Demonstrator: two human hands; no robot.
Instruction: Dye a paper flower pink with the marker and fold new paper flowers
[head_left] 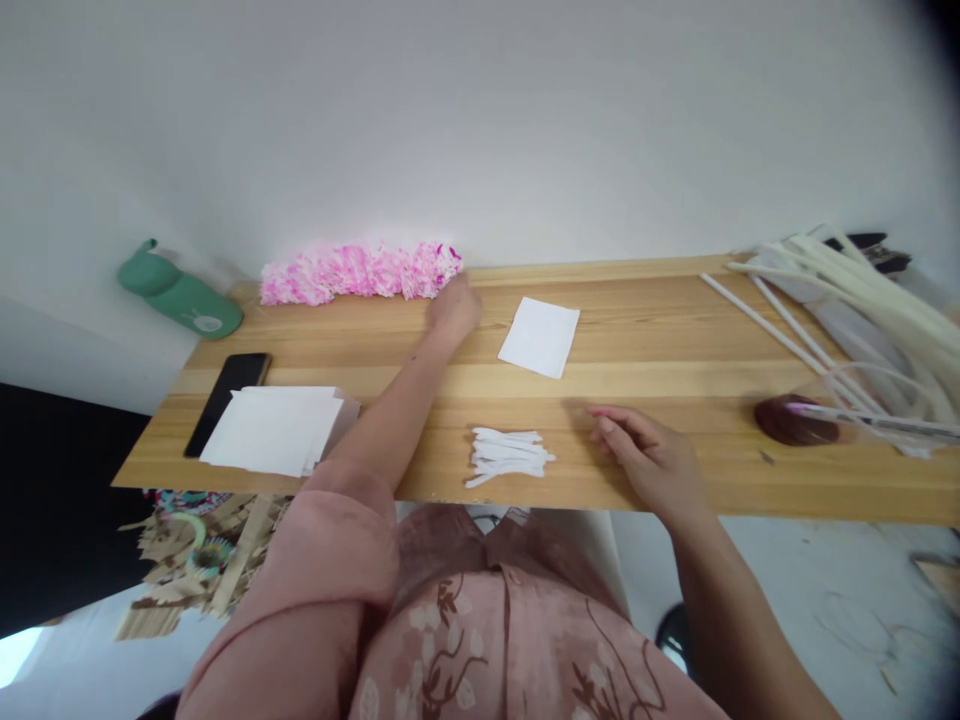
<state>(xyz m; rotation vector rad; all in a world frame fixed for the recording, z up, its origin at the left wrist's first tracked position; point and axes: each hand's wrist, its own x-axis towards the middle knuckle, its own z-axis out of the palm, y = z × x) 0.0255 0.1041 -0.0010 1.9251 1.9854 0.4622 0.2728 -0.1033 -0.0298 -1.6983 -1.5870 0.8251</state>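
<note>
My left hand [454, 310] reaches to the back of the wooden table, at the right end of a row of ruffled pink-and-white pieces [352, 272]. Its fingers are curled and partly hidden, touching or close to the last piece; what they hold, if anything, I cannot make out. Near the front edge my right hand [649, 460] hovers or rests, loosely bent, thumb and forefinger apart, with nothing visible in it. Between the hands lies a bundle of white twisted paper strips [510, 455]. Farther back, a white paper square [540, 337] lies flat.
A stack of white paper [274, 430] partly covers a black phone [229, 395] at left, near a green bottle [184, 295]. At right stand a clear cup with dark liquid [799, 420] and a pen [870, 415], beside pale strips [885, 290]. The wall [480, 120] borders the table's back.
</note>
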